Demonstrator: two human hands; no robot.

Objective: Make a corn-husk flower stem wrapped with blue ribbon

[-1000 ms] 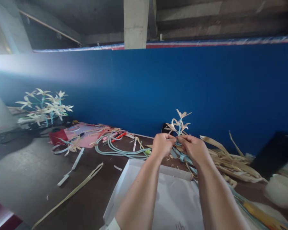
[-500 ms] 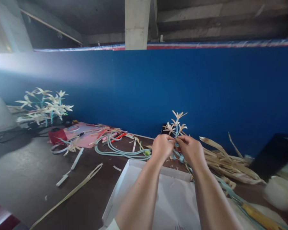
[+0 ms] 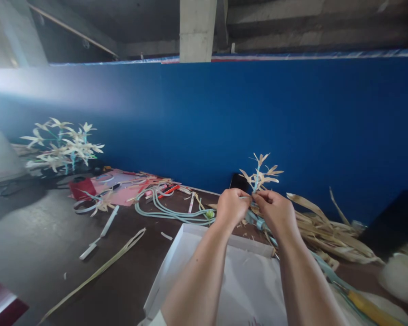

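A small spray of artificial flowers (image 3: 257,177), with pale dried-husk petals on a light-blue wrapped stem, stands upright above my hands. My right hand (image 3: 275,209) is closed, thumb and fingers pinching the stem just under the blossoms. Beside it, my left hand (image 3: 231,207) pinches a narrow light-blue strip (image 3: 244,197) that runs toward the stem; its fingertips nearly meet those of the right. Below the right hand hangs a curl of light-blue tape (image 3: 259,223). Both forearms reach over a shallow white box (image 3: 251,290).
Finished husk flowers (image 3: 66,147) stand at the left. Coils of light-blue cord (image 3: 170,216), a red tape roll (image 3: 81,190) and pink paper (image 3: 122,195) lie on the dark table. Dried husks (image 3: 326,233) and a yellow-handled tool (image 3: 370,310) are at right. A blue partition (image 3: 190,122) closes the back.
The flower spray has turned and tilted slightly right, its blossoms now facing differently. Both hands have shifted a little to the right and still pinch the strip and stem.
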